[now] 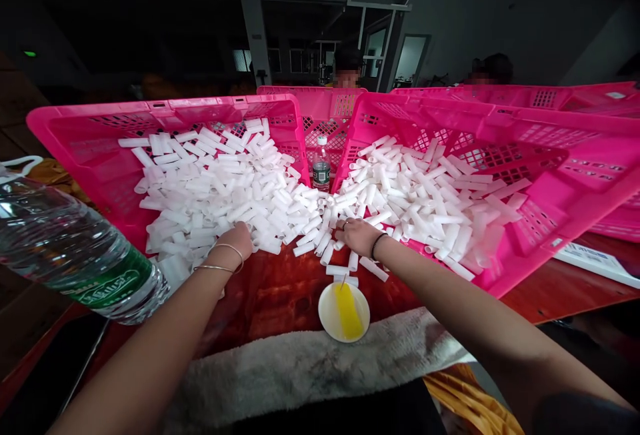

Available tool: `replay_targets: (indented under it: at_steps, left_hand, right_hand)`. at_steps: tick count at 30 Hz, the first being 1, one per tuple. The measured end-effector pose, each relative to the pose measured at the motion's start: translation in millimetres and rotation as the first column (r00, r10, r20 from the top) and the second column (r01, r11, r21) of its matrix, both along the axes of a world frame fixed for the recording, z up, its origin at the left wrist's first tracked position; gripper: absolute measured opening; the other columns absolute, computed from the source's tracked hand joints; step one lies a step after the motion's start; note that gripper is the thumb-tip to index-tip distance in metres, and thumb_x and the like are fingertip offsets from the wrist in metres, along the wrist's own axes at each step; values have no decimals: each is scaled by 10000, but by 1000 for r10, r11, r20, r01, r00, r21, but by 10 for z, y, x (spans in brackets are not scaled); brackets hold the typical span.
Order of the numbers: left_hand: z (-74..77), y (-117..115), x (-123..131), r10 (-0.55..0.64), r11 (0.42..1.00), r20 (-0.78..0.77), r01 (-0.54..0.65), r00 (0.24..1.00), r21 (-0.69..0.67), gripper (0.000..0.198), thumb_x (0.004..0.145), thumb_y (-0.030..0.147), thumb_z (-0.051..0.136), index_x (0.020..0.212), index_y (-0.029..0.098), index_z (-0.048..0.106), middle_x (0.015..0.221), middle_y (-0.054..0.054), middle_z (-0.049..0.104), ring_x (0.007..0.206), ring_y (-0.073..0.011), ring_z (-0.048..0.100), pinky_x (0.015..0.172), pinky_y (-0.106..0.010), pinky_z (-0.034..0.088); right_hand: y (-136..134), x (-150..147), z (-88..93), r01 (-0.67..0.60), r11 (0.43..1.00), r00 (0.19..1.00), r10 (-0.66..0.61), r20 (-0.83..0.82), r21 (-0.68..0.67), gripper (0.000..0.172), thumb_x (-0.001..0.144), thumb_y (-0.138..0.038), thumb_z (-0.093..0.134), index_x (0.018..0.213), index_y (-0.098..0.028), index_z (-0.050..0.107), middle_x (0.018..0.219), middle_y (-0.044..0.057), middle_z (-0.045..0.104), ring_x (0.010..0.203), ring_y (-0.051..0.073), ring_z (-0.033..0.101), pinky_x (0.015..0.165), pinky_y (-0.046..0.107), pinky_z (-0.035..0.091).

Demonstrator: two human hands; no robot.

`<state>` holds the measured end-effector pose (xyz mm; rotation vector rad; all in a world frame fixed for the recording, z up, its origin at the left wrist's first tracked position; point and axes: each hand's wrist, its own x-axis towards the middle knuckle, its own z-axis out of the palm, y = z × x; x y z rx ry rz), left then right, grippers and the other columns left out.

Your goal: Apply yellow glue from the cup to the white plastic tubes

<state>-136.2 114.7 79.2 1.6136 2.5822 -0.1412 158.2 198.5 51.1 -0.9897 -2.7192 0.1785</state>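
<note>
A big heap of short white plastic tubes [220, 181] spills from a tipped pink crate [90, 135] on the left. More white tubes [415, 195] pour out of a second tipped pink crate [555, 221] on the right. At the front edge of the left heap, my left hand [241, 240] touches the tubes, its fingers hidden from view. My right hand [357, 236] reaches over loose tubes between the heaps, with its fingers bent inward. Whatever lies between those fingertips is too small to make out. Nearby, a small white dish [325, 321] holds a yellow block [349, 311] with a thin stick.
On the left a large water bottle [115, 281] leans close to my forearm. A small bottle [321, 167] stands between the crates. Grey furry cloth [300, 368] covers the front edge of the red table [270, 295]. Two people are behind the crates.
</note>
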Motion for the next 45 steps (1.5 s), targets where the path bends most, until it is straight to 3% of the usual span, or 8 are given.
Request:
replay_targets:
  at_steps: [4, 7, 12, 17, 25, 32, 38, 45]
  left_hand:
    - [135, -319, 59, -31, 999, 26, 30, 999, 22, 371, 695, 150, 521, 1060, 91, 552, 979, -209, 653, 898, -329, 653, 732, -378, 504]
    - [88, -757, 262, -222, 971, 124, 207, 967, 121, 208, 781, 189, 444, 949, 175, 566, 1041, -109, 603, 1010, -241, 601, 892, -325, 463]
    - [-274, -1288, 889, -560, 822, 499, 369, 661, 434, 126, 844, 236, 405, 901, 228, 517, 1143, -60, 570, 1038, -202, 572, 901, -344, 485]
    - [-584, -1210, 1352, -572, 818, 571, 358, 589, 450, 533, 591, 401, 780, 1004, 206, 506, 1393, -155, 393, 1284, -345, 399, 1028, -487, 407]
    - [-739, -1120, 1427, -543, 837, 605, 311, 583, 451, 808, 490, 399, 856, 1159, 201, 448, 1353, -161, 438, 1265, -348, 418, 1044, -497, 389]
    - [-738, -1142, 1419, -607, 789, 595, 316, 527, 527, 700, 532, 349, 839, 1117, 232, 472, 1308, -109, 499, 1209, -314, 475, 1022, -487, 409]
    - [-733, -1129, 1410, -604, 795, 619, 321, 503, 515, 705, 535, 367, 834, 1121, 227, 468, 1308, -119, 502, 1211, -315, 473, 1009, -476, 422]
    - [-777, -1136, 1406, -587, 807, 642, 291, 493, 514, 675, 516, 333, 834, 1086, 227, 487, 1320, -111, 492, 1213, -312, 472, 1027, -481, 401]
  right_hand:
    - [-138, 426, 78, 139, 990, 985, -140, -97, -20, 329, 913, -221, 451, 1210, -88, 499, 936, 139, 683, 844, 226, 645, 755, 334, 500]
    - [-482, 813, 79, 103, 978, 921, -162, -354, -180, 362, 964, -315, 344, 1240, -146, 506, 1033, 115, 669, 925, 208, 639, 822, 344, 511]
    - [-1057, 1001, -74, -246, 815, 865, -59, -498, -524, 352, 934, -316, 433, 1257, -244, 551, 1235, 78, 612, 1101, 220, 593, 887, 376, 516]
    - [-1118, 708, -362, -158, 893, 825, -115, -553, -422, 337, 895, -250, 508, 1219, -197, 585, 1197, 117, 634, 1096, 237, 601, 957, 427, 477]
    - [-1108, 665, -487, -201, 967, 822, 80, -564, -155, 215, 895, -185, 501, 1044, -215, 654, 1074, 115, 634, 1011, 209, 613, 853, 373, 530]
    - [-1088, 665, -420, -164, 855, 827, -152, -541, -492, 264, 908, -312, 500, 1108, -178, 608, 911, 86, 654, 808, 191, 645, 712, 350, 564]
    - [-1113, 637, -429, -188, 956, 827, 31, -562, -225, 134, 885, -235, 525, 919, -203, 651, 1001, 107, 604, 946, 210, 603, 826, 380, 515]
    - [-1151, 661, -433, -118, 830, 831, -218, -511, -546, 219, 897, -331, 503, 1050, -194, 581, 868, 69, 647, 738, 181, 637, 674, 337, 552]
